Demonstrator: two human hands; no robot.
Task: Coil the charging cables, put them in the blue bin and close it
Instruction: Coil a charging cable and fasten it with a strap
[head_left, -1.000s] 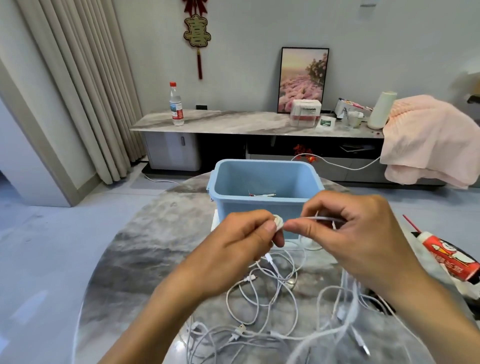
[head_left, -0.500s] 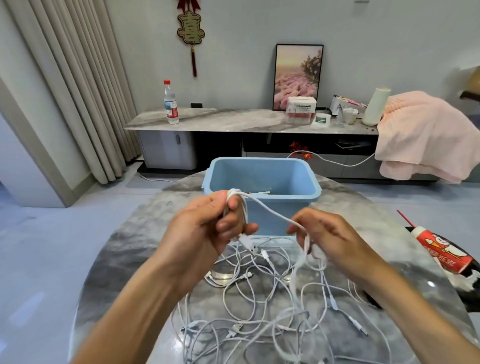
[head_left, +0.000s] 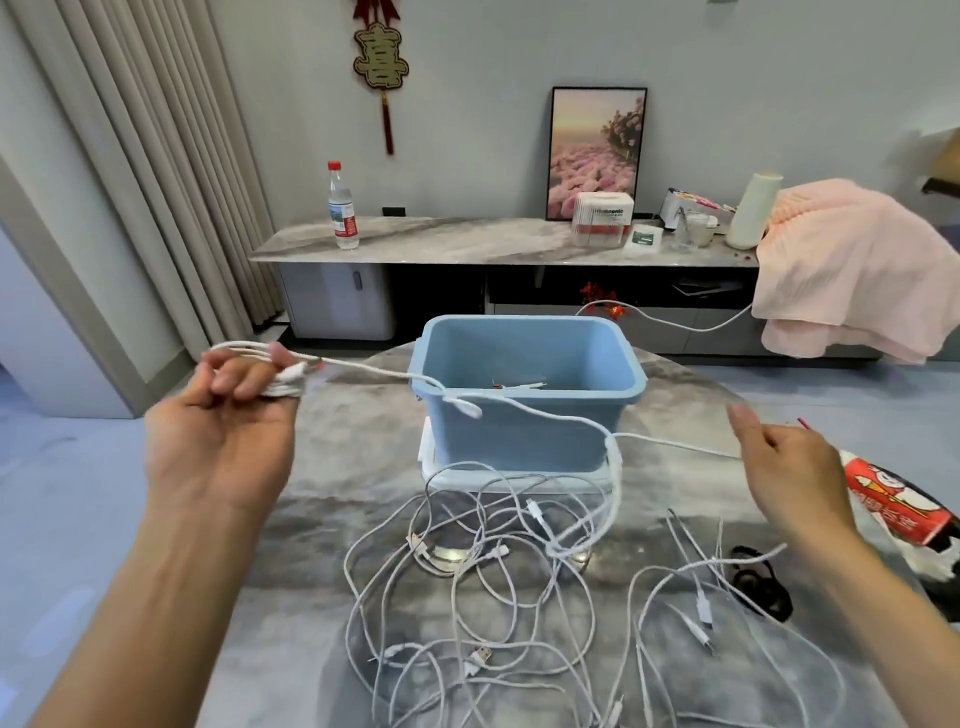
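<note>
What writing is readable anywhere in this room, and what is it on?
"囍": the gold and red hanging wall ornament has the shape of this character.
White box on the marble sideboard: a dark brand word, too blurred to read.
Clear plastic water bottle, red cap: label too small to read.
Red and white carton at the table's right edge: white characters, too blurred to read.
Small white card with green patch: unreadable.

The blue bin (head_left: 524, 395) stands open, but a taut white cable (head_left: 550, 415) stretches across its front rim between my hands. Loose cables (head_left: 493, 597) sprawl over the bench (head_left: 337, 467) in front of it (no bare path there). Bare bench lies to the bin's left.
</note>
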